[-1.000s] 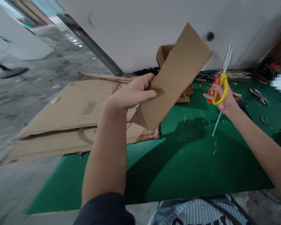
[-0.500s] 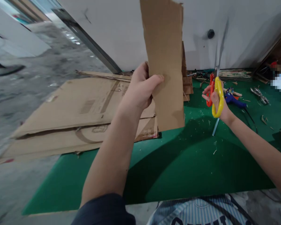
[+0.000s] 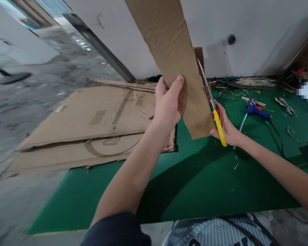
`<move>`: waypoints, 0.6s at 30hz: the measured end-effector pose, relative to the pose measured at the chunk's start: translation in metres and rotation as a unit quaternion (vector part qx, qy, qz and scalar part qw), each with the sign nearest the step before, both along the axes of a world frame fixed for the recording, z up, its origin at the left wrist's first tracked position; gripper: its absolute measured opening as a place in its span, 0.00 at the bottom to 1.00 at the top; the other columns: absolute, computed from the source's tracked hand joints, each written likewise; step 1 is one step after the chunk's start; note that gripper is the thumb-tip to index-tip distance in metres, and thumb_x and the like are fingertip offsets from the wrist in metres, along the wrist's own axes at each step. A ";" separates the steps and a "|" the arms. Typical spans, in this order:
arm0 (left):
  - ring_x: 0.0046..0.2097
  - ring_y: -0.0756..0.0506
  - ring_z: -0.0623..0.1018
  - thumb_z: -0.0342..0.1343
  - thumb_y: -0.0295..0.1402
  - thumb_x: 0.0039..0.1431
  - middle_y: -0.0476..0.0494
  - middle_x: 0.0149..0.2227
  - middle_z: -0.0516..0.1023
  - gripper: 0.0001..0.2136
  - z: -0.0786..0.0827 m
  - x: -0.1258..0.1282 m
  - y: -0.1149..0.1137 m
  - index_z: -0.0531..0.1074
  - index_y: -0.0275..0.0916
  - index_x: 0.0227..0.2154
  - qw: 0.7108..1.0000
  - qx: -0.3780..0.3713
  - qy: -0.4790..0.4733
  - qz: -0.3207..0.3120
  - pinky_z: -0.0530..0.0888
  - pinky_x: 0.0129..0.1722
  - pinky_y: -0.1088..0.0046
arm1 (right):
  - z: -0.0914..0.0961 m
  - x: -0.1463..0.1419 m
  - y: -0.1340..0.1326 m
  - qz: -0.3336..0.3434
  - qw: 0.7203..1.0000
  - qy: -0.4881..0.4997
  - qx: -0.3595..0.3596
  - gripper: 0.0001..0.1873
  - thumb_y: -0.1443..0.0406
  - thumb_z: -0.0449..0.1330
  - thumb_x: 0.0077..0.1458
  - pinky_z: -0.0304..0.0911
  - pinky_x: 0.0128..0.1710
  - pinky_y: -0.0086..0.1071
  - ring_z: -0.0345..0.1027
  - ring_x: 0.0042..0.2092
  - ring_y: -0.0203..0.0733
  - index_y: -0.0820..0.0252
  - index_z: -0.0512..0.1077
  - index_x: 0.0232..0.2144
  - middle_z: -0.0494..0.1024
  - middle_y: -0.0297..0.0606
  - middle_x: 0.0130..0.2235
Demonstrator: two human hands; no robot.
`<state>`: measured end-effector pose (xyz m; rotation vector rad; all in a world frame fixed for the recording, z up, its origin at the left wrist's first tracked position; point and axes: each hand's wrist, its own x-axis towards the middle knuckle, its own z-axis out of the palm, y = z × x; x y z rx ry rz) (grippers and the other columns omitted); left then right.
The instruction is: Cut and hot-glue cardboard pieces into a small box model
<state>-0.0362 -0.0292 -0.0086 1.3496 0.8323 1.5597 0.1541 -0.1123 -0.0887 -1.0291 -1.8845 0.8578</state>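
Observation:
My left hand (image 3: 168,101) grips a long brown cardboard strip (image 3: 176,51) by its left edge, thumb across the front. The strip is held up above the table, its top leaning left and running out of view. In my right hand (image 3: 227,126) is a pair of scissors (image 3: 218,126) with a yellow handle loop and a red part mostly hidden by the fingers. The blades point up and left along the strip's right edge. Whether they touch the cardboard I cannot tell.
Flattened cardboard boxes (image 3: 92,112) overhang the left of the green table (image 3: 205,184). On the right lie a blue glue gun (image 3: 258,111) with a cord, a metal tool (image 3: 284,105) and scraps. Thin wood strips (image 3: 256,82) lie along the white wall (image 3: 259,30).
The scissors have come left and tilted from upright toward the strip's right edge. The strip's top has swung left, and my left hand has shifted slightly right.

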 end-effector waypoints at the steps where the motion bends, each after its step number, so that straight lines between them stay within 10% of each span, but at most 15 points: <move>1: 0.60 0.37 0.77 0.62 0.49 0.56 0.47 0.53 0.80 0.16 -0.001 0.000 0.000 0.66 0.50 0.42 1.000 0.013 0.004 0.006 0.79 0.54 0.57 | -0.003 0.000 0.001 0.005 1.000 0.002 0.005 0.60 0.35 0.56 0.55 0.50 0.71 0.54 0.44 0.74 0.58 0.53 0.30 0.73 0.39 0.53 0.74; 13: 0.47 0.38 0.80 0.67 0.41 0.52 0.42 0.46 0.79 0.18 0.032 -0.028 -0.018 0.73 0.45 0.44 0.976 0.106 0.183 -0.060 0.80 0.44 0.59 | 0.018 0.003 0.001 -0.067 0.992 0.106 -0.020 0.52 0.34 0.53 0.54 0.74 0.45 0.41 0.64 0.62 0.52 0.46 0.38 0.69 0.64 0.49 0.60; 18: 0.51 0.35 0.79 0.66 0.42 0.55 0.38 0.57 0.75 0.32 0.065 -0.065 -0.026 0.66 0.47 0.62 0.892 0.121 0.381 -0.212 0.79 0.42 0.63 | 0.050 0.020 0.007 -0.135 0.969 0.207 -0.014 0.44 0.33 0.52 0.53 0.70 0.34 0.37 0.69 0.54 0.48 0.41 0.47 0.64 0.69 0.43 0.57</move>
